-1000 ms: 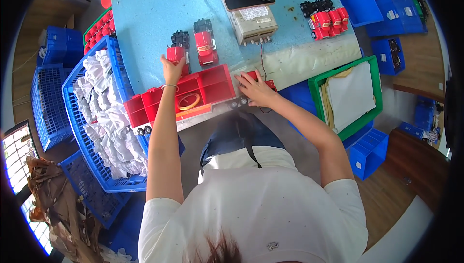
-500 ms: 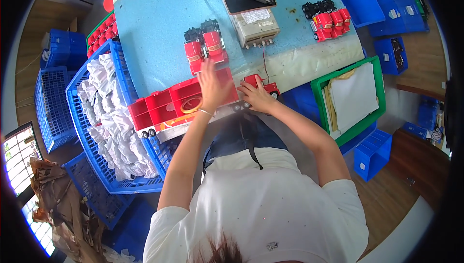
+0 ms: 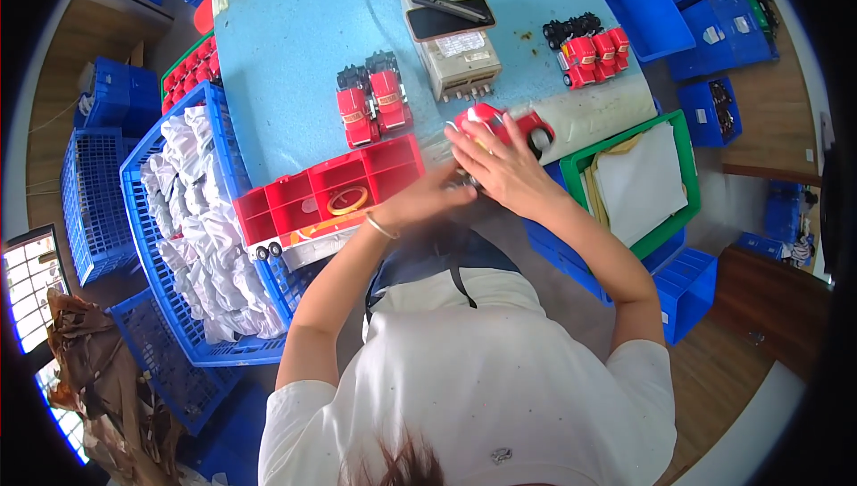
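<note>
My right hand (image 3: 511, 174) is closed over a red toy truck cab (image 3: 486, 116), its dark wheel standing out at the right. The cab is tilted and somewhat blurred at the table's front edge. My left hand (image 3: 424, 200) reaches in beneath the right one, its fingertips smeared and partly hidden beside the cab. Next to the left hand lies a red compartmented toy trailer (image 3: 312, 184) with small wheels at its left end. A yellow ring (image 3: 348, 200) rests in one of its compartments. Just beyond the trailer stand two red toy trucks (image 3: 370, 104) with black rear chassis.
Several more toy trucks (image 3: 593, 56) are grouped at the far right. A phone (image 3: 449, 19) and a pen-like tool lie on a grey box (image 3: 455, 66). On the left is a blue crate (image 3: 134, 174) of white bundles; on the right, a green-rimmed tray (image 3: 687, 156) with sheets.
My left hand has left the trailer and come right, up to the other hand. My right hand has lifted and turned the truck cab off the trailer's right end.
</note>
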